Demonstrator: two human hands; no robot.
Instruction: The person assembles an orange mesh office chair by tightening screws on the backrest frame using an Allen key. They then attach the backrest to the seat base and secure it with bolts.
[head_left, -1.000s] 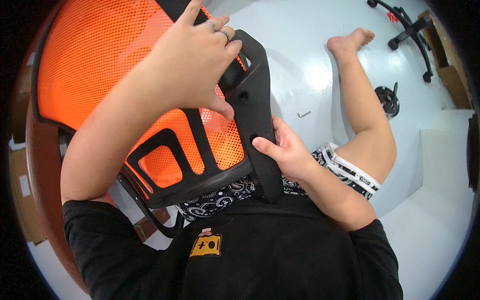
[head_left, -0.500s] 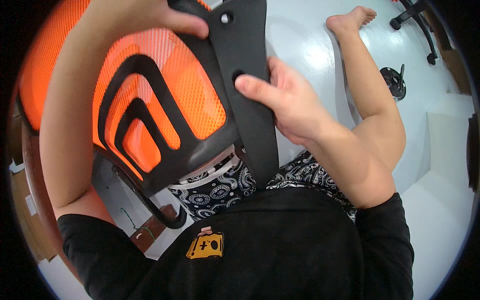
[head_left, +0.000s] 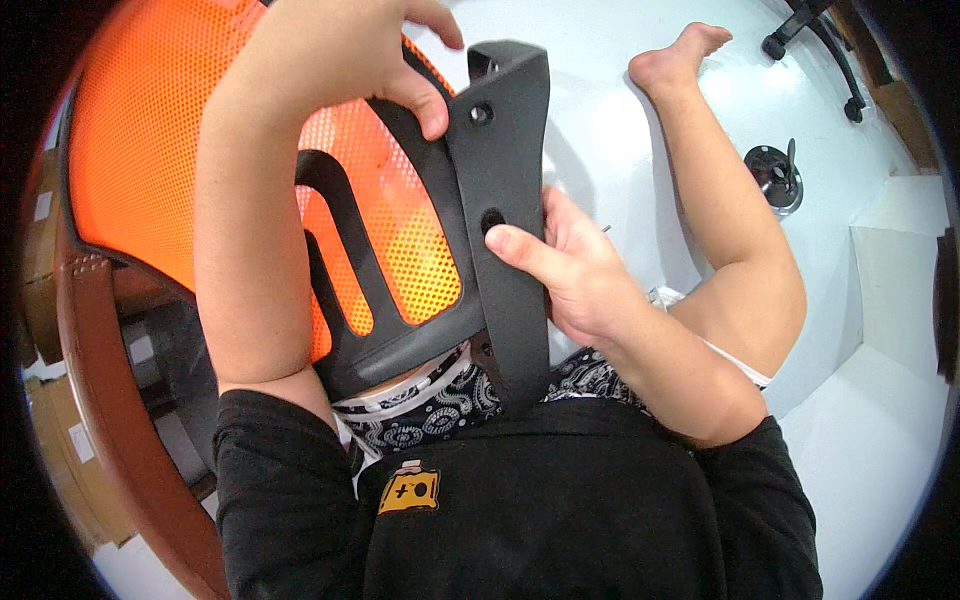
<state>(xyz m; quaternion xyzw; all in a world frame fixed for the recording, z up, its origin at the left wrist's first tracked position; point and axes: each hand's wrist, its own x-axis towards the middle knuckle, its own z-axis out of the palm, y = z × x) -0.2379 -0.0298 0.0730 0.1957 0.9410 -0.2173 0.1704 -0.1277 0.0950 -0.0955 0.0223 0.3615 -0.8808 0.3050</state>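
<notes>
An office chair backrest [head_left: 170, 150] of orange mesh in a black plastic frame is held up close in front of me. My left hand [head_left: 340, 50] grips the top of its frame, thumb on the black plastic. My right hand [head_left: 565, 270] clasps the black mounting bracket [head_left: 505, 200], a flat bar with two screw holes that runs down toward my lap, thumb lying across its front. I sit on a white floor [head_left: 600, 110], with my bare right leg [head_left: 730, 200] stretched out.
A black chair wheel base [head_left: 815, 40] lies at the far right on the floor. A small round black metal part [head_left: 772, 170] sits nearer. White flat panels [head_left: 880, 300] lie at the right. A brown curved edge [head_left: 110, 400] and cardboard boxes [head_left: 50, 250] are at the left.
The backrest has been turned and lifted, so the bracket now stands more upright and nearer. My left hand shifted along the top frame; my right hand slid up the bracket.
</notes>
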